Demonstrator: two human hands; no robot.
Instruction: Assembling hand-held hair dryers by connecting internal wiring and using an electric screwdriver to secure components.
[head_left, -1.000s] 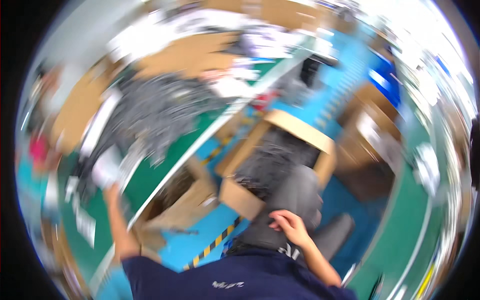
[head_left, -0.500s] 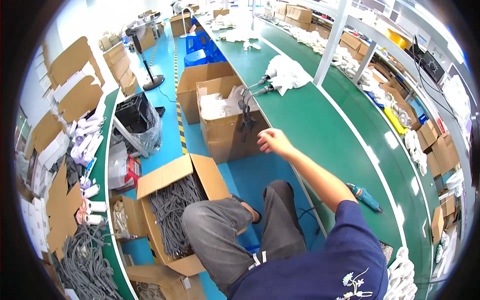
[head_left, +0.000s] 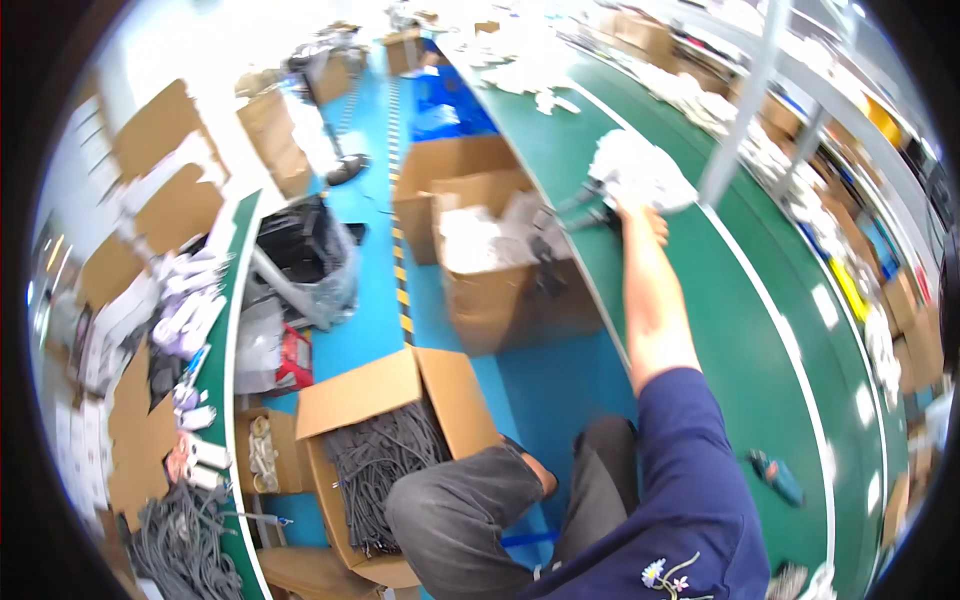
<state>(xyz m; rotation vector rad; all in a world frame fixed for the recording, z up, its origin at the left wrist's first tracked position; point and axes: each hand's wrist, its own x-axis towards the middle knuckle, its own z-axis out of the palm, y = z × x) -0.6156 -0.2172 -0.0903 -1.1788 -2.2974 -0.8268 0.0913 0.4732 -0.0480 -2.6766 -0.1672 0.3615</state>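
Green belting runs the length of the long conveyor tabletop (head_left: 720, 300), and we stretch our right hand (head_left: 640, 218) far out over it to a heap of white bagged parts (head_left: 640, 168). That hand lies on the near edge of the heap, beside some dark cables (head_left: 580, 210) at the belt's edge; motion blur hides the fingers, so we cannot tell whether they are spread or closed on anything. Our left hand is out of sight. We sit low, knees bent over the blue floor (head_left: 550, 390), which is likely why the arm has to extend fully. An open cardboard box of grey cables (head_left: 385, 465) stands just beside our left knee, within easy reach. Another box with white bags (head_left: 500, 250) stands against the belt. A small teal tool (head_left: 778, 478) lies on the belt near our shoulder.
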